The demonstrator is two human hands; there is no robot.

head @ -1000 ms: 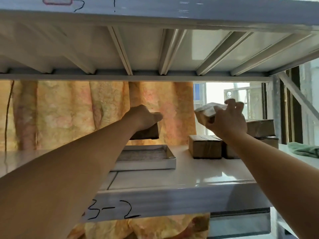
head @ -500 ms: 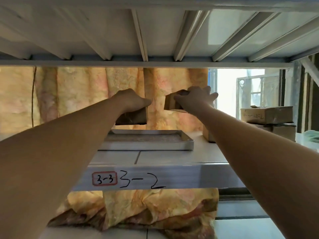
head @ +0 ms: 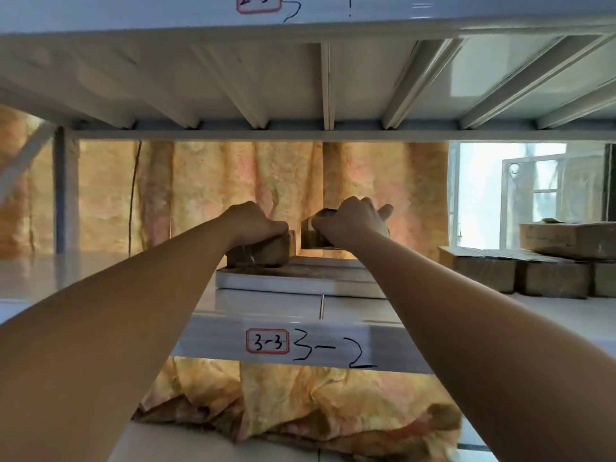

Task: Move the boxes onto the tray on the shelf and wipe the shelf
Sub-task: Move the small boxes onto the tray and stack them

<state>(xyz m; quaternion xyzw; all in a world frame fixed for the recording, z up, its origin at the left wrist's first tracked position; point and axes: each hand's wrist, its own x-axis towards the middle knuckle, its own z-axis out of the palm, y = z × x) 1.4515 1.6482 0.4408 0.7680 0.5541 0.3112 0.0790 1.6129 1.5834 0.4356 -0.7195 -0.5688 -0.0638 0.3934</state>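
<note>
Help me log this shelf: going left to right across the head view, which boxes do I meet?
left box, gripped by the left hand → right box, gripped by the right hand → stacked boxes

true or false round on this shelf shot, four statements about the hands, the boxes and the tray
1. The left hand grips the left box. True.
2. The right box lies on the bare shelf. False: the right hand holds it up over the tray.
3. The tray sits on the shelf marked 3-2. True.
4. Every box is on the tray. False: other boxes stand on the shelf, to the right of the tray.
</note>
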